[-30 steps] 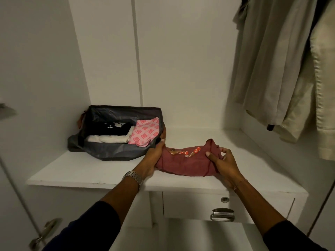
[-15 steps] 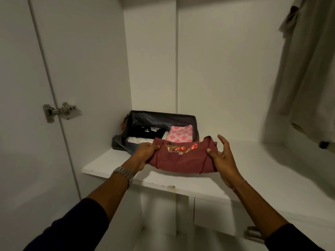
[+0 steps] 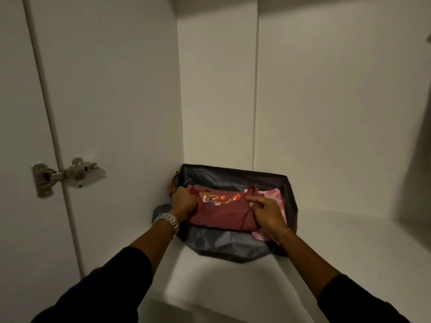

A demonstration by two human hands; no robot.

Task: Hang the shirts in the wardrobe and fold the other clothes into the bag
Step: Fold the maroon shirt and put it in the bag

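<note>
The bag (image 3: 235, 178) looks like thin dark synthetic cloth with a faint sheen on its inner wall. The maroon top (image 3: 221, 215) I hold is soft matt knit, its chest print (image 3: 221, 198) a little glossy. Beside it, at the bag's right side, lies pink patterned cloth (image 3: 272, 197), matt. My watch (image 3: 168, 219) is polished metal links. The shelf (image 3: 233, 287) and walls are smooth matt white. The hinge (image 3: 67, 176) is shiny bare metal.

Wardrobe interior, white panels, dim warm light.
Door (image 3: 28, 113) at 9 o'clock, metal hinge (image 3: 67, 176) on its edge; back panel (image 3: 326, 101) at 12; shelf (image 3: 233, 287) at 6; shadow at 3.
</note>
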